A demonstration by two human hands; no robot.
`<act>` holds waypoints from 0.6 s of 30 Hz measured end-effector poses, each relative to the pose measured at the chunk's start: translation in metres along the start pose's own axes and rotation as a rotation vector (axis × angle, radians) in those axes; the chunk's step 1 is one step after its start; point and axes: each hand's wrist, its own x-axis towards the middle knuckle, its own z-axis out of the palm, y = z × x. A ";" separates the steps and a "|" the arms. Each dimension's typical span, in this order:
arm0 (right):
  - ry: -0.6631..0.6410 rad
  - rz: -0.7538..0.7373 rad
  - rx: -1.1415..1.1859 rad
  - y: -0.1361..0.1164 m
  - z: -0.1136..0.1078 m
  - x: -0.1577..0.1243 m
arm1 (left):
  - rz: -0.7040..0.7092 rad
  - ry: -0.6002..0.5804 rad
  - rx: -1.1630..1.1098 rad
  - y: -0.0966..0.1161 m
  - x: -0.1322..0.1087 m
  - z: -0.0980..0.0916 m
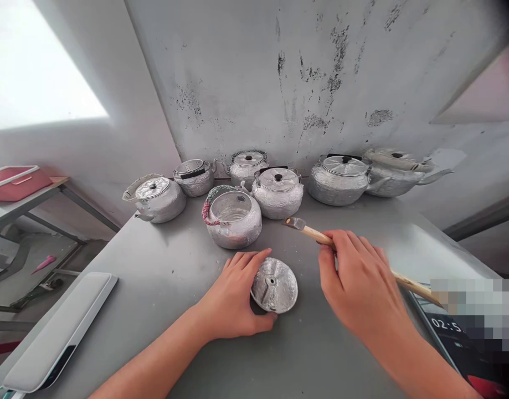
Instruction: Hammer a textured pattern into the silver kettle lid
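My left hand (246,293) grips a round silver kettle lid (279,285) by its left edge, thumb below and fingers above. The lid has a small hole at its centre and its face is tilted towards me. In my right hand (358,282) is a hammer (312,231) with a wooden handle; its small dark head points left, above and to the right of the lid, apart from it. Just behind the lid stands a lidless silver kettle (235,227) with a red and green wrapped handle.
Several dented silver kettles line the back: a lidded kettle (279,194) in the middle, another kettle (158,202) at left and a spouted kettle (397,174) at right. A white padded device (67,327) lies at left. A phone (441,327) showing a timer lies at right.
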 end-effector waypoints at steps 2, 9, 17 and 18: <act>0.027 -0.007 0.022 -0.001 -0.001 0.000 | 0.023 -0.001 -0.005 0.001 0.000 -0.002; 0.083 0.017 0.079 -0.005 -0.006 -0.001 | 0.087 0.018 -0.018 0.002 -0.001 -0.004; 0.051 0.076 0.133 -0.007 -0.005 0.000 | 0.154 0.051 0.006 0.004 -0.002 -0.006; 0.032 0.084 0.143 -0.007 -0.005 0.000 | 0.152 0.045 0.010 0.003 -0.002 -0.006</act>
